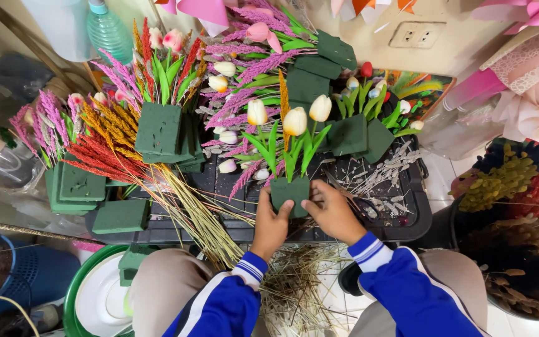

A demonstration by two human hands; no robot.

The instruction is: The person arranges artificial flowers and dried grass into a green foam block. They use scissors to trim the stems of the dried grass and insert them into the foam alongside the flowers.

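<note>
My left hand (269,224) and my right hand (332,212) both grip a small dark green floral foam block (289,193) from its two sides. Artificial cream tulips (294,120) with green leaves stand upright out of the block. The block rests on the front part of a black tray (407,215). Both sleeves are blue with white stripes.
More green foam blocks (158,128) with pink, red and orange dried stems (104,156) crowd the tray's left and back. A bundle of straw-coloured stalks (198,218) lies left of my hands. A green basin (95,293) sits lower left, dried bunches (513,181) at right.
</note>
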